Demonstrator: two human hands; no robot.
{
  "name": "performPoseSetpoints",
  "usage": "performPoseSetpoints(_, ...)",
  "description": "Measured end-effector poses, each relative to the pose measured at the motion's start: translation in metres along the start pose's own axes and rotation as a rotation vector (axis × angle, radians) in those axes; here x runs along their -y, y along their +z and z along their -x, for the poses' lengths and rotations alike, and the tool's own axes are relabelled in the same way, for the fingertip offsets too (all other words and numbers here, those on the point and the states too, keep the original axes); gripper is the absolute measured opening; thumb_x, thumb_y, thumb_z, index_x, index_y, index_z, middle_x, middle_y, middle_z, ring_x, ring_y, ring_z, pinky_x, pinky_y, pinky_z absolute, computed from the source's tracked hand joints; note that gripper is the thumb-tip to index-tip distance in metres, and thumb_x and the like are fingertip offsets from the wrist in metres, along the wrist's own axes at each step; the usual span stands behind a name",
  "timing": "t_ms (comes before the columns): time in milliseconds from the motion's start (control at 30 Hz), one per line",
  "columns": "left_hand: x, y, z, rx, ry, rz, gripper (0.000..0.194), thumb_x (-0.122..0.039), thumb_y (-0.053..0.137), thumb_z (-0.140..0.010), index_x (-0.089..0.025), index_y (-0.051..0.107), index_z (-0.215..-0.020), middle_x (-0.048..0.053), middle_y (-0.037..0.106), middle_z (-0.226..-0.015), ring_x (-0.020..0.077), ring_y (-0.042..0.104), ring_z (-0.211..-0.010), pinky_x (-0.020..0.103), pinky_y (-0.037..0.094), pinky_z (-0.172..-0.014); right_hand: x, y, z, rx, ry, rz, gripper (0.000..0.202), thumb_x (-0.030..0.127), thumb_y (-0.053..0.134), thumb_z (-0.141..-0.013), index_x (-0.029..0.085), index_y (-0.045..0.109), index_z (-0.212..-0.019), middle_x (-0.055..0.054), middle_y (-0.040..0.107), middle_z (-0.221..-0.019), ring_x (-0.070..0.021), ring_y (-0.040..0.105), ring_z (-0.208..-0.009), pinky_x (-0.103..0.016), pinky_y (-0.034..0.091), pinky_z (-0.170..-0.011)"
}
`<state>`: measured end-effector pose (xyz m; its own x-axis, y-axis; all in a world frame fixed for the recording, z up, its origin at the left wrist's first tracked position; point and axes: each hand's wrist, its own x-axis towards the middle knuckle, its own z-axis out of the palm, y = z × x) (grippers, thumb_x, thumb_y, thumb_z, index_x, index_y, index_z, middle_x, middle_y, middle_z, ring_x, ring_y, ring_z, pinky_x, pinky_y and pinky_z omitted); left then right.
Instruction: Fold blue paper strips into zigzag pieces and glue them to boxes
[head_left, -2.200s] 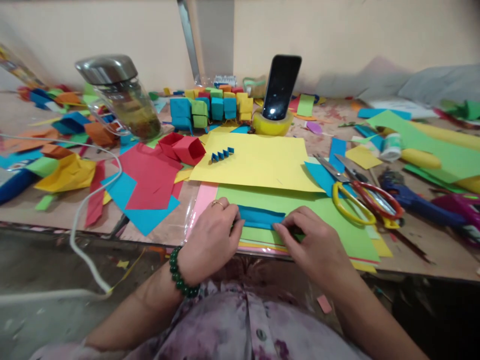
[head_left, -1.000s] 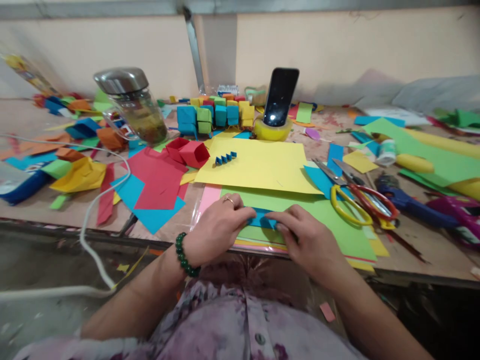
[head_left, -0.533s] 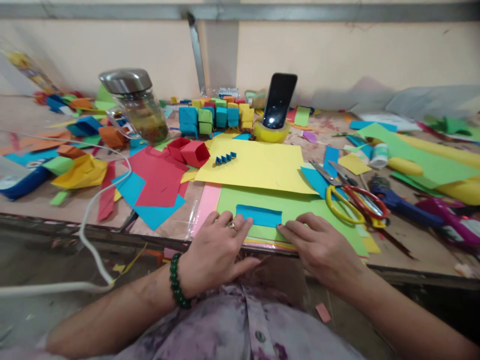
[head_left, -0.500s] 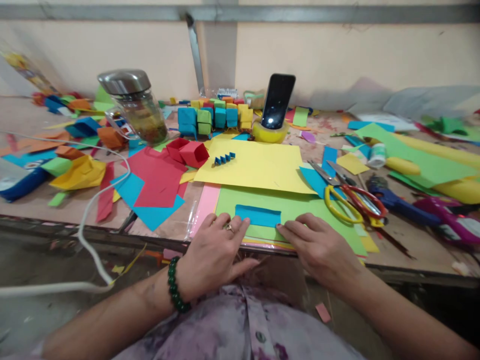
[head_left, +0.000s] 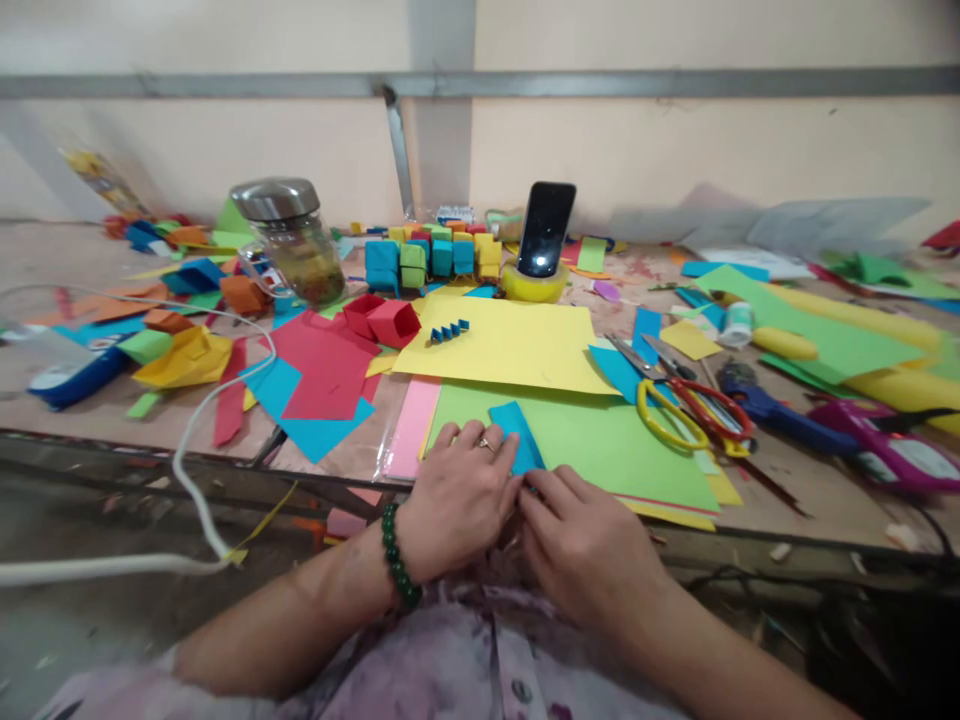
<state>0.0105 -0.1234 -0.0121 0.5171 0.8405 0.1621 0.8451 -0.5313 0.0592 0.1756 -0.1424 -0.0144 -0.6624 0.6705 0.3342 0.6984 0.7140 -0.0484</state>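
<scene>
The blue paper strip point(head_left: 526, 440) lay slanted on the green sheet point(head_left: 637, 450) near the front edge of the desk point(head_left: 840, 525), its far end angled to the left. Its exposed part looked mostly smooth, with no pleats showing; the near end was hidden by the hands, so any fold there could not be told. Finished folding showed just beyond: a zigzag blue strip point(head_left: 450, 331) on the yellow sheet point(head_left: 517, 348) and, by that sheet's left edge, red paper boxes point(head_left: 390, 322).

The left hand point(head_left: 461, 500) was palm down, its fingers close together and slightly bent over the strip's left side; whether they gripped it was unclear. The right hand point(head_left: 589, 535) came in from the other side, knuckles up, fingers curled closely at the near end, their hold hidden. Both wrists sat in front of the desk's front edge, with the hands nearly meeting.
</scene>
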Motion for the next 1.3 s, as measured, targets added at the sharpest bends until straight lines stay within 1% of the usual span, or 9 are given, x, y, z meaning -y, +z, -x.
performPoseSetpoints(133, 0.010, -0.002, -0.009, 0.036, 0.108, 0.054, 0.035, -0.029, 0.039, -0.093, -0.020, 0.053, -0.124, 0.011, 0.058, -0.113, 0.0274, 0.048, -0.099, 0.043, 0.039, -0.084, -0.018, -0.011, 0.000, -0.012, -0.090, -0.138, 0.023, 0.009, 0.046, -0.083, 0.016, 0.067, -0.091, -0.009, 0.068, -0.088, -0.0201, 0.055, -0.079, -0.034, 0.050, -0.070)
performPoseSetpoints(267, 0.030, 0.002, -0.017, 0.053, 0.200, 0.164, 0.032, -0.024, 0.045, -0.091, -0.032, 0.060, -0.117, 0.008, 0.055, -0.121, 0.0255, 0.047, -0.109, 0.042, 0.039, -0.090, -0.056, -0.013, -0.003, -0.057, -0.107, -0.030, 0.037, 0.005, 0.045, -0.085, 0.017, 0.062, -0.116, -0.009, 0.062, -0.121, -0.0248, 0.052, -0.110, -0.041, 0.048, -0.090)
performPoseSetpoints(367, 0.041, 0.003, -0.022, 0.026, 0.225, 0.226, 0.028, -0.023, 0.048, -0.090, -0.033, 0.066, -0.109, 0.007, 0.051, -0.129, 0.0245, 0.045, -0.116, 0.042, 0.036, -0.097, -0.069, -0.005, -0.008, -0.011, -0.202, -0.008, 0.029, 0.007, 0.048, -0.087, 0.018, 0.065, -0.108, -0.007, 0.063, -0.121, -0.0265, 0.048, -0.119, -0.044, 0.045, -0.095)
performPoseSetpoints(433, 0.041, 0.001, -0.022, -0.008, 0.191, 0.239, 0.026, -0.021, 0.048, -0.090, -0.029, 0.070, -0.101, 0.008, 0.054, -0.125, 0.0235, 0.047, -0.113, 0.041, 0.036, -0.096, -0.067, 0.001, -0.011, 0.004, -0.226, -0.021, 0.021, 0.011, 0.050, -0.088, 0.017, 0.066, -0.101, -0.007, 0.066, -0.113, -0.0250, 0.053, -0.113, -0.042, 0.045, -0.093)
performPoseSetpoints(533, 0.034, -0.005, -0.015, -0.017, 0.127, 0.238, 0.024, -0.019, 0.046, -0.089, -0.022, 0.070, -0.092, 0.007, 0.062, -0.105, 0.0221, 0.051, -0.098, 0.039, 0.040, -0.087, -0.059, 0.010, -0.013, 0.025, -0.184, -0.044, 0.018, 0.015, 0.048, -0.090, 0.015, 0.065, -0.095, -0.009, 0.068, -0.095, -0.0210, 0.058, -0.093, -0.037, 0.048, -0.081)
performPoseSetpoints(633, 0.024, -0.007, -0.005, -0.002, 0.067, 0.273, 0.020, -0.032, 0.052, -0.088, -0.021, 0.068, -0.093, 0.006, 0.063, -0.090, 0.0221, 0.052, -0.089, 0.038, 0.040, -0.079, -0.052, 0.017, -0.013, 0.026, -0.108, -0.045, 0.016, 0.020, 0.049, -0.090, 0.016, 0.065, -0.088, -0.008, 0.065, -0.085, -0.0209, 0.054, -0.079, -0.035, 0.047, -0.070)
performPoseSetpoints(700, 0.020, -0.004, 0.000, -0.028, 0.006, 0.305, 0.022, -0.039, 0.056, -0.086, -0.021, 0.068, -0.093, 0.005, 0.062, -0.089, 0.0219, 0.053, -0.088, 0.038, 0.039, -0.078, -0.050, 0.020, -0.013, 0.007, -0.064, -0.063, 0.016, 0.020, 0.050, -0.090, 0.016, 0.064, -0.087, -0.008, 0.063, -0.084, -0.0215, 0.052, -0.078, -0.035, 0.046, -0.068)
performPoseSetpoints(1000, 0.015, 0.012, 0.002, -0.152, -0.201, 0.457, 0.017, -0.024, 0.052, -0.089, -0.017, 0.063, -0.078, 0.005, 0.058, -0.083, 0.0194, 0.052, -0.084, 0.034, 0.041, -0.076, -0.068, 0.013, -0.010, 0.042, 0.071, -0.335, 0.013, 0.025, 0.058, -0.087, 0.018, 0.064, -0.096, -0.007, 0.062, -0.095, -0.0214, 0.052, -0.090, -0.035, 0.046, -0.077)
performPoseSetpoints(1300, 0.013, 0.012, 0.001, -0.146, -0.271, 0.507, 0.013, -0.017, 0.053, -0.084, -0.016, 0.055, -0.071, 0.006, 0.053, -0.084, 0.0199, 0.051, -0.084, 0.035, 0.045, -0.076, -0.082, 0.014, -0.015, 0.064, 0.310, -0.527, 0.015, 0.026, 0.056, -0.088, 0.018, 0.062, -0.077, -0.004, 0.058, -0.081, -0.0167, 0.054, -0.079, -0.031, 0.044, -0.072)
